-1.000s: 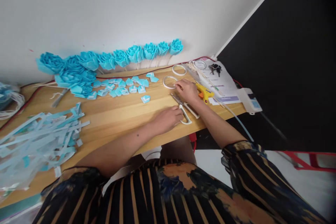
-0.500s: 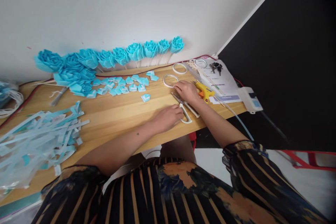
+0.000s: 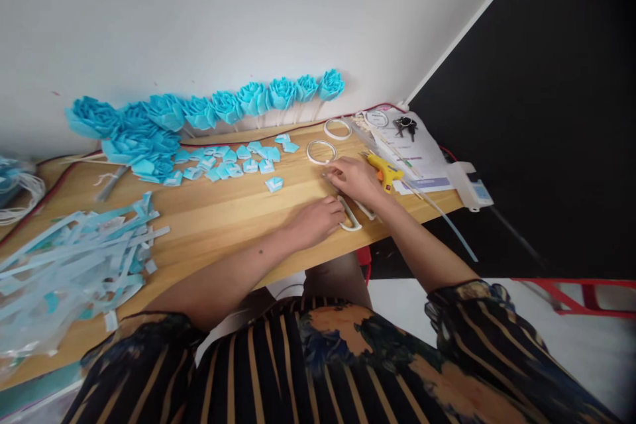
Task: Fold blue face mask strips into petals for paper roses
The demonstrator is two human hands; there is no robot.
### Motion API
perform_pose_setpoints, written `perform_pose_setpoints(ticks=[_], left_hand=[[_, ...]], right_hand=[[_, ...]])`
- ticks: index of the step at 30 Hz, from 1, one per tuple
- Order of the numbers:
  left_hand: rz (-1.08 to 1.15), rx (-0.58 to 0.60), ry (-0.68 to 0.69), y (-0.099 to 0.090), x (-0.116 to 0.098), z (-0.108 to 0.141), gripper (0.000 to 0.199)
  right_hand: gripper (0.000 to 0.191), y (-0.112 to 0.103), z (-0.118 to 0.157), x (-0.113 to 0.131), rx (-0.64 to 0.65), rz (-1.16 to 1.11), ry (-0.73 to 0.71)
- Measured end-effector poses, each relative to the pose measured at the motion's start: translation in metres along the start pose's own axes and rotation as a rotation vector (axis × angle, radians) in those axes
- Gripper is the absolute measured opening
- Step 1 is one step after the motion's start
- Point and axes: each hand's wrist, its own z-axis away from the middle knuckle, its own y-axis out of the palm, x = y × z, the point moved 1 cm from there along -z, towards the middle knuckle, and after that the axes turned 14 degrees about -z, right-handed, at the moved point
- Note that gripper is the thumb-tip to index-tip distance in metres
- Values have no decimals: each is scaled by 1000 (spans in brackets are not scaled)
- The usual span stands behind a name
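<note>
White-handled scissors (image 3: 350, 216) lie on the wooden table, their blades mostly covered by my right hand. My left hand (image 3: 320, 218) rests by the near handle loop, its fingers curled against it; whether it grips anything is hidden. Above the scissors, my right hand (image 3: 354, 179) has its fingers bent down and together, and what they hold, if anything, is too small to name. Just beyond my right fingertips is a white tape roll (image 3: 321, 152), with a second roll (image 3: 338, 129) behind. A yellow glue gun (image 3: 386, 172) lies right of my right hand.
Blue paper flowers (image 3: 226, 106) line the wall. Folded blue pieces (image 3: 233, 162) are scattered in front. Pale strips (image 3: 94, 252) heap at the left. Keys (image 3: 406, 126) lie on a printed sheet (image 3: 422, 152) at the right, beside a white bottle-like container (image 3: 470, 185).
My right hand has shifted slightly nearer and now covers the scissor blades. My left hand stays almost in place by the handle. The view has shifted slightly.
</note>
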Motion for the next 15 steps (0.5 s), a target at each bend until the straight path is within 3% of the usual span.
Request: perform_pose_setpoints(ticks=[5,9,15], left_hand=[[6,7,-15,0,-1,0,22],[31,-4,-15,-3,-1,0,24],[47,9,-16,-3,0,-1,24]], right_hand=[[11,14,3,3,-5,27,9],[15,19,2,5,-38,52,17],[10,28,5,-6,-129,-159,113]])
